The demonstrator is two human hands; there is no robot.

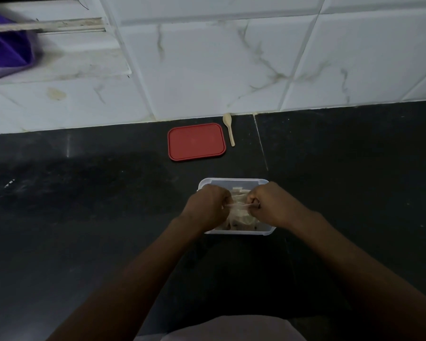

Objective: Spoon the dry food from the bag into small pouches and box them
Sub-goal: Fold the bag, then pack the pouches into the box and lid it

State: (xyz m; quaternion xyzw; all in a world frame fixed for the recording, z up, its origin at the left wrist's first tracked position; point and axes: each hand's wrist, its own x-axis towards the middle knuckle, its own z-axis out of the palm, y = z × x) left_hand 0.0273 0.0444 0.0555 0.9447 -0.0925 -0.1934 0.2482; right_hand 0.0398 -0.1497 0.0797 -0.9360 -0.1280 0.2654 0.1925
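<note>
Pinching a clear pouch (239,209) taut above the lower-centre box (234,180), left hand (208,205) and right hand (272,205) apparently contain spills.

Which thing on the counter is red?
The flat lid, lying near the wall. The little spoon just right of it is cream, and the box closer to the person is see-through.

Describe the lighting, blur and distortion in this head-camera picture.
Head view: dim light, black counter swallowing detail; purple cloth at top left blurred; wall tile joints splay with wide-angle perspective; red lid and spoon look fairly sharp.
</note>
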